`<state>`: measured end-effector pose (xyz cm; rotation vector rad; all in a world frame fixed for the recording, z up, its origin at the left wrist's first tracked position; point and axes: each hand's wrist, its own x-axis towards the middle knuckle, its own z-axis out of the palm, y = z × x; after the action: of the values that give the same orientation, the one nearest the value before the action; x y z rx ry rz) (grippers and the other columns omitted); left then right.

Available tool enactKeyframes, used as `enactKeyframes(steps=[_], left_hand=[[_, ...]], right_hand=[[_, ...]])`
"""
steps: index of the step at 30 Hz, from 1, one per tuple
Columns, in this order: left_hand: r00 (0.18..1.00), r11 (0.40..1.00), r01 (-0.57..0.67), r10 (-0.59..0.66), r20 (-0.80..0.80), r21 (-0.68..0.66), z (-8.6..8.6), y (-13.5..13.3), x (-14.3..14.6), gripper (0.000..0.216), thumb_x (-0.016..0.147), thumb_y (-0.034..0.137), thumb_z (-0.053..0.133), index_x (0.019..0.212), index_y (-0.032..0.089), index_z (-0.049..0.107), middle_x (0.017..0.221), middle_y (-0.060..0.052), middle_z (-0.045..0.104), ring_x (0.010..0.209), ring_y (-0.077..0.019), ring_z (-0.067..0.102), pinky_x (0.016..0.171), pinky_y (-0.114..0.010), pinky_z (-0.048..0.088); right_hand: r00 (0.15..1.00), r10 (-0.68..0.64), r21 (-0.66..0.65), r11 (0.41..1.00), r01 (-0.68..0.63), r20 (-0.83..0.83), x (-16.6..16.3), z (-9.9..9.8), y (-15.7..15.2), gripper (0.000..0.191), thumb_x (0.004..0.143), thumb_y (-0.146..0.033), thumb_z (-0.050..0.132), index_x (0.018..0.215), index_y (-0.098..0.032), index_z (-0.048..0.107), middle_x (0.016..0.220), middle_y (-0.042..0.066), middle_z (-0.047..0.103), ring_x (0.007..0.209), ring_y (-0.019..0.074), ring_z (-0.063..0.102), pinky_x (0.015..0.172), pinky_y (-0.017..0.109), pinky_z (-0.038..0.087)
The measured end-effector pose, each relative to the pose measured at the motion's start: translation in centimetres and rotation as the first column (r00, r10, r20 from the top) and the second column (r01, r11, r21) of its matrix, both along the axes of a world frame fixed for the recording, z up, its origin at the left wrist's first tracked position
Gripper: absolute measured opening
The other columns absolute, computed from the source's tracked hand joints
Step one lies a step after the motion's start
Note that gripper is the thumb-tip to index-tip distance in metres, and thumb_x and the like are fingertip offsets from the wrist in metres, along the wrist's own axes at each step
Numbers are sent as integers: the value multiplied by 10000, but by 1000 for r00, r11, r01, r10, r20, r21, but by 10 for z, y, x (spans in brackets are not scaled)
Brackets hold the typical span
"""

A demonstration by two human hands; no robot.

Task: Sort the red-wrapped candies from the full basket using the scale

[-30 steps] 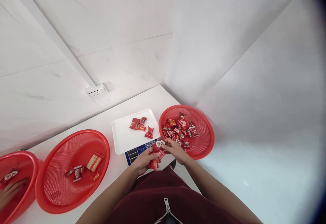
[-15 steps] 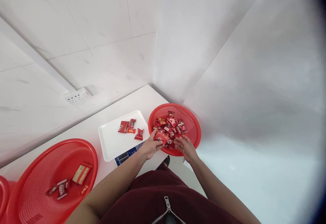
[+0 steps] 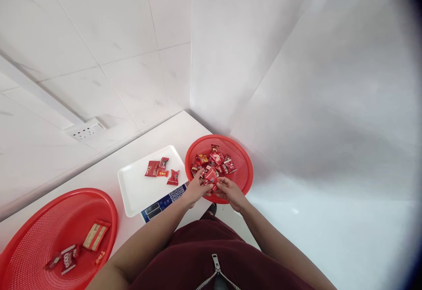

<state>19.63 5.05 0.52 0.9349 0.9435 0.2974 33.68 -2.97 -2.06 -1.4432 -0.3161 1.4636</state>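
Over the near part of a red mesh basket (image 3: 248, 167), both my hands hold one red wrapped candy packet (image 3: 211, 175) between them. My left hand (image 3: 197, 189) pinches its left side, with the thumb toward me. On its right edge, the fingers of my right hand (image 3: 231, 192) are closed. Several red wrapped candies (image 3: 217, 157) lie heaped in the basket beneath and beyond my hands. Left of it stands a scale with a white tray (image 3: 132, 193) and a blue keypad panel (image 3: 165, 203). Several small red packets (image 3: 173, 177) rest on the tray.
A larger red basket (image 3: 29, 237) at the lower left holds a few wrapped snacks (image 3: 96, 235). The white table (image 3: 180, 125) runs along a tiled wall with a socket (image 3: 85, 130). A pale wall or panel (image 3: 296, 118) rises to the right.
My right hand has moved in to the left and now grips the packet, which my left hand held before. The whole view has shifted slightly, with the baskets and scale appearing further left.
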Motion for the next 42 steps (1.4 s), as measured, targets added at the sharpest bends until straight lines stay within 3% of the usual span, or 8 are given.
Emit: enactKeyframes(steps=[9, 16, 19, 23, 28, 32, 36, 42], left_hand=[[995, 996, 79, -78, 56, -31, -4, 4, 10, 466, 733, 525, 614, 1079, 212, 607, 1050, -64, 628, 908, -185, 590, 721, -319, 514], [998, 997, -61, 61, 5, -51, -5, 16, 6, 364, 749, 507, 589, 955, 209, 621, 1035, -50, 658, 964, -191, 580, 787, -330, 466], [987, 985, -161, 161, 17, 57, -5, 23, -18, 370, 778, 515, 533, 927, 187, 617, 949, -61, 676, 879, -179, 605, 778, -319, 470], [927, 893, -193, 302, -222, 407, -9, 31, -76, 398, 805, 522, 457, 891, 169, 622, 841, -63, 677, 812, -196, 610, 766, -331, 468], [828, 848, -137, 382, -411, 512, -22, 38, -142, 444, 832, 480, 418, 1075, 149, 587, 953, -103, 663, 926, -251, 600, 844, -405, 442], [700, 646, 182, 444, -559, 741, -39, 38, -153, 589, 835, 423, 463, 1357, 164, 379, 1424, -158, 380, 1348, -304, 254, 1071, -481, 227], [625, 387, 604, 312, -716, 696, -51, 43, -134, 648, 827, 512, 460, 1402, 241, 335, 1531, -101, 171, 1405, -316, 64, 1105, -535, 77], [510, 411, 719, 235, -827, 560, -57, 71, -111, 648, 809, 604, 414, 1369, 278, 396, 1539, -105, 122, 1394, -373, 49, 1043, -650, 4]], right_hand=[[986, -30, 42, 999, 23, 163, 10, 2, 1, 361, 629, -391, 733, 903, -218, 573, 685, -10, 641, 608, 146, 614, 603, 283, 507], [957, -168, 24, 986, 167, 237, 19, -10, 5, 442, 608, -339, 716, 1012, -241, 569, 1009, 50, 646, 737, 172, 644, 616, 284, 519], [956, -158, -5, 986, 164, 248, 20, -18, 7, 405, 617, -344, 702, 992, -241, 589, 1035, 59, 645, 755, 179, 647, 607, 282, 519], [968, -113, -25, 992, 121, 222, 10, -20, 10, 351, 626, -340, 703, 950, -239, 617, 980, 45, 660, 730, 166, 639, 603, 269, 520], [980, -65, -38, 997, 74, 190, -14, -15, 17, 319, 637, -294, 701, 938, -231, 616, 945, 29, 664, 742, 161, 634, 603, 255, 521], [975, 3, -27, 1000, 3, 224, -27, -15, 19, 307, 654, -300, 677, 945, -228, 612, 968, 33, 660, 751, 160, 628, 654, 280, 526], [961, 62, -27, 998, -56, 270, -30, -17, 16, 327, 655, -326, 672, 958, -221, 608, 951, 39, 667, 748, 170, 627, 677, 308, 518], [948, 80, -40, 997, -71, 309, -33, -16, 5, 314, 640, -312, 676, 934, -220, 615, 993, 47, 666, 776, 186, 630, 680, 323, 518]])
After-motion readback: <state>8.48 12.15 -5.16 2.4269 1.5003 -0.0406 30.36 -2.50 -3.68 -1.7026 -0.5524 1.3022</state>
